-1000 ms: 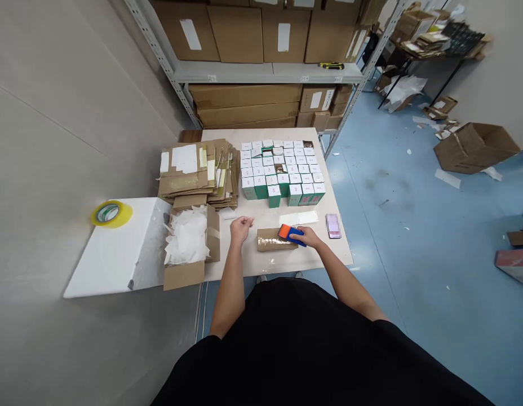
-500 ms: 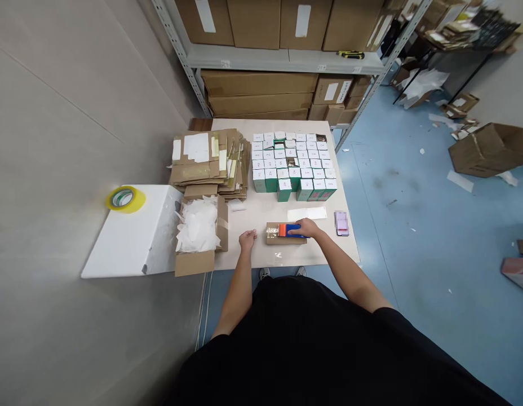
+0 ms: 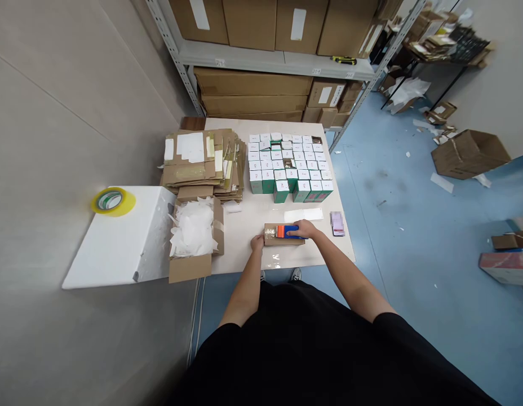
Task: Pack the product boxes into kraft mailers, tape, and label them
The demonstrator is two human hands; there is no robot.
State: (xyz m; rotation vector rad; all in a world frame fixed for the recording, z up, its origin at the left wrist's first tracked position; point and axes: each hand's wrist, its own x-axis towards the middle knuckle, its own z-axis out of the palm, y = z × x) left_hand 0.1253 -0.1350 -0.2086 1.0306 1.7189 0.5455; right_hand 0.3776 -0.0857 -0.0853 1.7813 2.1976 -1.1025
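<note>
A small brown cardboard box (image 3: pixel 282 241) lies near the front edge of the table, clear tape shining on its left part. My right hand (image 3: pixel 304 229) is closed around a blue and orange tape dispenser (image 3: pixel 289 231), which rests on top of the box. At the box's left end, my left hand (image 3: pixel 257 243) has its fingers closed on the end of the box; the fingertips are partly hidden. Just behind the box lies a white paper strip (image 3: pixel 304 215). A piece of clear tape (image 3: pixel 276 260) sits on the tabletop in front of it.
Rows of white-and-green boxes (image 3: pixel 280 194) stand at the back. Flattened cardboard (image 3: pixel 191 169) is stacked at left, behind an open carton of white paper (image 3: pixel 194 225). Yellow tape (image 3: pixel 113 201) rests on a white block (image 3: pixel 113 248). A purple phone-like item (image 3: pixel 337 224) lies right.
My left hand has moved right and forward onto the box's left end. My right hand still holds the tape dispenser on the box. The view has shifted slightly.
</note>
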